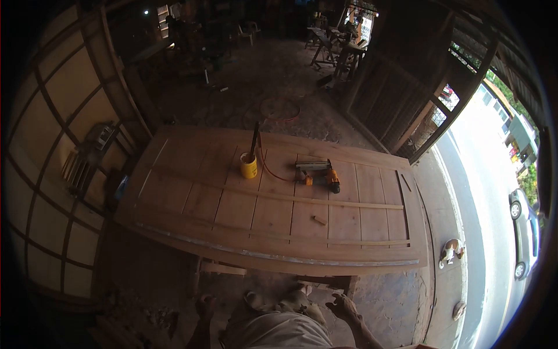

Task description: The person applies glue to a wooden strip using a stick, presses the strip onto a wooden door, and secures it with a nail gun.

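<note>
My right hand (pixel 344 307) hangs beside my body below the near edge of the wooden panel (pixel 174 200), fingers apart and holding nothing. On the other side, my left hand (pixel 205 306) hangs low in shadow, too dark to make out its fingers. Neither hand touches the panel. A yellow and black nail gun (pixel 318 174) lies on the boards with its hose (pixel 273 173) curving away behind. To its left stands a yellow tub (pixel 249 167) with a dark upright tool (pixel 254 139) in it. A small wood block (pixel 319 220) lies nearer to me.
Thin wooden strips (pixel 349 203) run along the panel, and a long pale strip (pixel 279 254) lies near its front edge. A gridded partition (pixel 72 87) is at left. Workbenches (pixel 343 52) stand at the back. On the right, a dog (pixel 451 250) is beside the road.
</note>
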Demonstrator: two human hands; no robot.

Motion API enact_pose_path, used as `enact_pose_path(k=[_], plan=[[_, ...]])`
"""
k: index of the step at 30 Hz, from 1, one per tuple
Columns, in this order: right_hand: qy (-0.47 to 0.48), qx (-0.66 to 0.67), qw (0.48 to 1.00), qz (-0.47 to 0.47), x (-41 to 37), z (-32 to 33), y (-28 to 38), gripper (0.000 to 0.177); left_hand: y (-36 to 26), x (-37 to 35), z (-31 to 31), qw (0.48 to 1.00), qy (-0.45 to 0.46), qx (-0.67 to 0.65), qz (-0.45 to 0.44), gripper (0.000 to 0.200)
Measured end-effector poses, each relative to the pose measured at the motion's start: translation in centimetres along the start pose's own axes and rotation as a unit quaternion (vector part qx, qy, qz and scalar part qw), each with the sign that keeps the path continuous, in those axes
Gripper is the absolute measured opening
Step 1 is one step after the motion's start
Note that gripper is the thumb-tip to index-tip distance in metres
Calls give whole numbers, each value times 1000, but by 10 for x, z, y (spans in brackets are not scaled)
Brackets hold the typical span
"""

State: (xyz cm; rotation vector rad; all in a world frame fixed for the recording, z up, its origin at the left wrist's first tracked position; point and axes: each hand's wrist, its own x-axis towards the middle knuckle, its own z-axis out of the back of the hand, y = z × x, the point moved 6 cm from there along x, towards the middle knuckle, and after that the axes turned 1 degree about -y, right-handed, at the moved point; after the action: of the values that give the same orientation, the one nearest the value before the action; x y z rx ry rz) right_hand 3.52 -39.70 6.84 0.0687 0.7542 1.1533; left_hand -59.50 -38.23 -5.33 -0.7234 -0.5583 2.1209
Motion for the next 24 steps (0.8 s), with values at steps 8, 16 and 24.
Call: enact_pose_path(k=[8,16,24], plan=[[-27,-10,999,20,-51,-40,25,65,63,21,5,995,85,-19,-44,43],[-76,-36,990,113,3,-3,66,61,50,6,-4,990,106,-89,35,37],[-109,-153,957,219,151,-13,99,51,-22,-14,-42,990,95,-106,8,34]])
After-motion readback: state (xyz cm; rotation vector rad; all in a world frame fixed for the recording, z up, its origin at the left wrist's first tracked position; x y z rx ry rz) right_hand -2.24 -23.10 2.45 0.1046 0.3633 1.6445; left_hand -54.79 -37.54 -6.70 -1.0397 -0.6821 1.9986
